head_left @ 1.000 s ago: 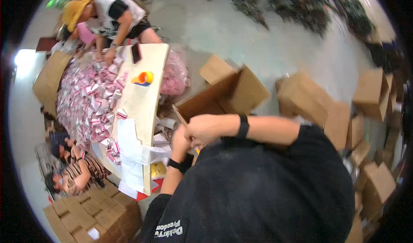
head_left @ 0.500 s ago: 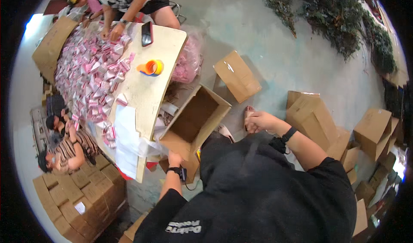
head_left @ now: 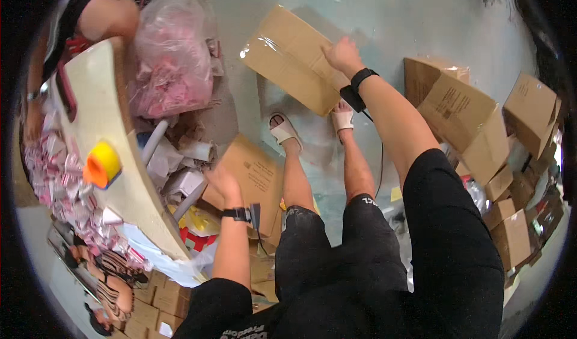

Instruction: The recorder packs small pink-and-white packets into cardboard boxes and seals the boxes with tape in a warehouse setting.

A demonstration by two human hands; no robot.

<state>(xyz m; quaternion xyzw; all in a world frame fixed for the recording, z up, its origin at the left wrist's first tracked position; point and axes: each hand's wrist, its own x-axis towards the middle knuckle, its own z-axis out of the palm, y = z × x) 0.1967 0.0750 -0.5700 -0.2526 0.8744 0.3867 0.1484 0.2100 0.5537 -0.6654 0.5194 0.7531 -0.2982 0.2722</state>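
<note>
My right hand reaches forward over the right edge of a taped, closed cardboard box on the floor. Its thumb stands apart from the fingers, and I cannot tell whether it touches the box. My left hand is smeared by motion beside the left edge of another cardboard box, which stands by my left leg with a printed side showing. Nothing shows in the left hand, but its fingers are unclear. Both wrists wear black straps with small devices and cables.
A table on the left bears a pile of small pink-and-white packets and an orange-and-yellow tape dispenser. A clear bag of pink material stands beyond it. Cardboard boxes crowd the right. Other people work around the table.
My right hand has stretched forward to the closed box. My left hand has left the plastic at the table's edge. The nearer box now shows a printed side instead of its open inside.
</note>
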